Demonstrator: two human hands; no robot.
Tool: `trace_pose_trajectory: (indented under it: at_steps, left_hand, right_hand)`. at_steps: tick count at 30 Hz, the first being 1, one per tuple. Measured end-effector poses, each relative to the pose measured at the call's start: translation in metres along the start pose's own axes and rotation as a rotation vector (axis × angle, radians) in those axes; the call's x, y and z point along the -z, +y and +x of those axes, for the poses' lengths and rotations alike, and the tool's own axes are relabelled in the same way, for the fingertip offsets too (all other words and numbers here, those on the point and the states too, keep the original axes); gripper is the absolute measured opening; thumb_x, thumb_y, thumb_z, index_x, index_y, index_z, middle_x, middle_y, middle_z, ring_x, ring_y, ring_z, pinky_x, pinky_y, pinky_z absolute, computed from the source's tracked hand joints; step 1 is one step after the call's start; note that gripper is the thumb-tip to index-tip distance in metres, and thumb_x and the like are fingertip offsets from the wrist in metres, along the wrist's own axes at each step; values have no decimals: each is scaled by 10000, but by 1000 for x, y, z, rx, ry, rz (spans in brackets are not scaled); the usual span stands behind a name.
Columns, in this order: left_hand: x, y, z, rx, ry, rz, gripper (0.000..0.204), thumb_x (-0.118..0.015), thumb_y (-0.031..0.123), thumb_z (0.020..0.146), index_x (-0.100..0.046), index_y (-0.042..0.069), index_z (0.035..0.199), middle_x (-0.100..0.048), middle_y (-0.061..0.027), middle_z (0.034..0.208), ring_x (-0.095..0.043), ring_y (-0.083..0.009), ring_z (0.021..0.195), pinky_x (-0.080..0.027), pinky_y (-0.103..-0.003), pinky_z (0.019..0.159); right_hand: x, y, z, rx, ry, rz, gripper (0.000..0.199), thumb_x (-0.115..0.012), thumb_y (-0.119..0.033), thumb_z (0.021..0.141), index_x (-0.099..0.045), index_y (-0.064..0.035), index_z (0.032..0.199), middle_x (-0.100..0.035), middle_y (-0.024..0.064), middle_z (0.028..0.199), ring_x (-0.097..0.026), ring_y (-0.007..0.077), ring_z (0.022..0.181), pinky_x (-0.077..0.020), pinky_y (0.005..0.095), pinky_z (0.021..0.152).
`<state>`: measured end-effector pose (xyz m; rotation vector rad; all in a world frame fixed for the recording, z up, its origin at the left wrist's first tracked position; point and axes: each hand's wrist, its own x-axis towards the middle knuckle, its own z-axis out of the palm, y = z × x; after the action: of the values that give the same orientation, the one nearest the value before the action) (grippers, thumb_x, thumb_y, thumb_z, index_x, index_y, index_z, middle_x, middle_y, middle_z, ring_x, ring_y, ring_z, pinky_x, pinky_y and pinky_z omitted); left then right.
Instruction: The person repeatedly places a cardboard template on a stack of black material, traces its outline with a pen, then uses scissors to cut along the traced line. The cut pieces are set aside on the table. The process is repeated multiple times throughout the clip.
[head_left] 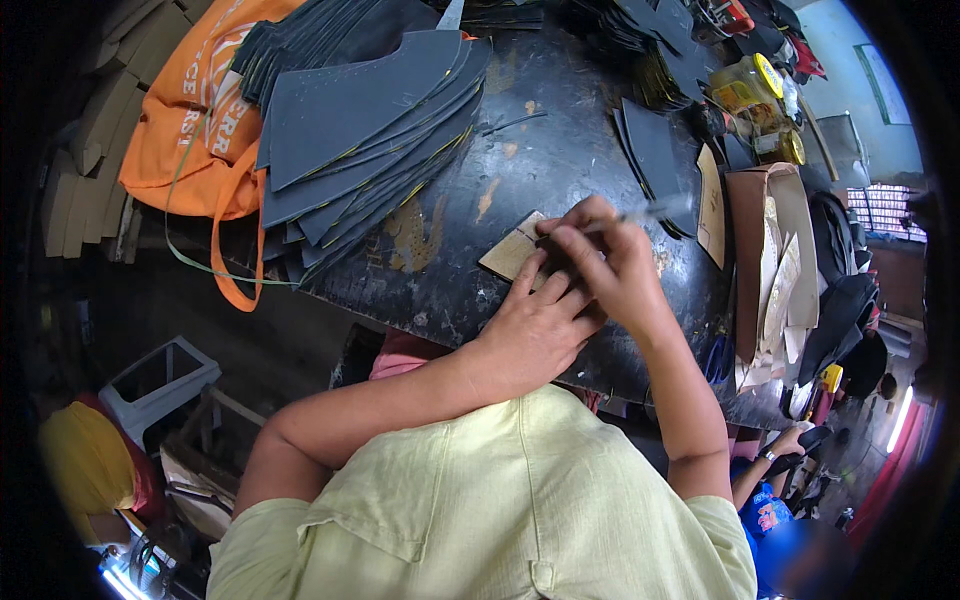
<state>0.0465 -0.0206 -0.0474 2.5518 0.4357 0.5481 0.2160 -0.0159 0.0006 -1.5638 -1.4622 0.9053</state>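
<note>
On the dark worktable lies a tan board piece [510,252], its left part showing past my fingers. My left hand [540,325] presses down on it with fingers spread. Just above, my right hand [610,260] is closed round a slender pale pen-like tool [660,208], which is smeared by motion. The tool's working end is hidden behind my fingers. Something dark sits under both hands, mostly covered, so I cannot tell its kind. A fanned stack of dark grey cut sheets [365,120] with yellowish edges lies to the left.
An orange bag [190,130] hangs at the table's left edge. Dark pieces [655,160] and a tan template [711,205] lie to the right, beside a cardboard box [748,260] of papers. Yellow-lidded jars [750,85] stand far right. Another person's hand [792,440] shows lower right.
</note>
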Motion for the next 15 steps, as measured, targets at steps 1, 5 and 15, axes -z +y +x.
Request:
trace_pose_trajectory:
  at_steps: [1, 5, 15]
  left_hand:
    - [0, 0, 0, -7, 24, 5, 409, -737, 301, 922, -740, 187, 1315, -550, -121, 1474, -437, -370, 1440, -227, -692, 1257]
    - [0, 2, -2, 29, -57, -12, 418, -738, 300, 913, -741, 189, 1316, -559, -108, 1463, -431, -366, 1431, -251, -690, 1233]
    - [17, 2, 3, 10, -40, -98, 563, -767, 282, 926, -641, 171, 1464, -543, -134, 1497, -456, -359, 1462, -282, -640, 1251]
  right_hand:
    - [-1, 0, 3, -162, 51, 116, 128, -712, -58, 1030, -655, 49, 990, -717, 108, 982, -745, 213, 999, -587, 375, 859]
    - [-7, -2, 2, 59, 17, -13, 114, -739, -58, 1007, -682, 40, 1002, -730, 99, 976, -721, 193, 895, -568, 356, 794]
    - [35, 3, -19, -115, 277, 133, 207, -518, -102, 1146, -611, 17, 1287, -730, 74, 1171, -733, 209, 1067, -580, 317, 929]
